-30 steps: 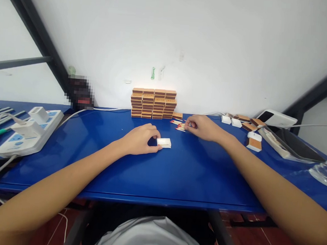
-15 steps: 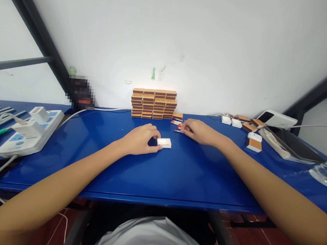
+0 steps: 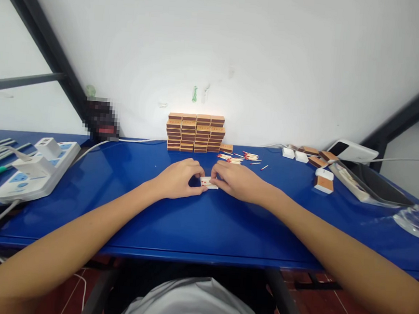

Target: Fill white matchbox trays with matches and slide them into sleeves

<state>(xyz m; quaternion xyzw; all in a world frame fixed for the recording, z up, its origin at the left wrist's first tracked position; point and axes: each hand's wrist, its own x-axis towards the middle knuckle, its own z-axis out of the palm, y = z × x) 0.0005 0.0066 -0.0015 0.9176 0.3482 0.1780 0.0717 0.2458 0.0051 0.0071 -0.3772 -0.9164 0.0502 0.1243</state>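
A small white matchbox tray [image 3: 212,187] lies on the blue table. My left hand [image 3: 179,179] grips its left end between thumb and fingers. My right hand [image 3: 242,181] is closed over the tray's right part, its fingertips pinching matches [image 3: 205,181] whose red heads show inside the tray. How many matches the fingers hold is hidden. Just behind my right hand, loose matches [image 3: 235,160] with red heads lie in small heaps, a few of them apart on the table.
Stacked matchboxes [image 3: 196,134] stand against the wall, with one matchbox [image 3: 226,148] beside them. Several matchbox parts [image 3: 318,162], a white earphone case [image 3: 324,174] and a white device [image 3: 355,151] lie at right. A power strip [image 3: 44,178] with plugs lies at left.
My right hand has moved left and toward me, from the match heap to the tray, bringing matches. Red heads now show in the tray. My left hand has stayed on it.
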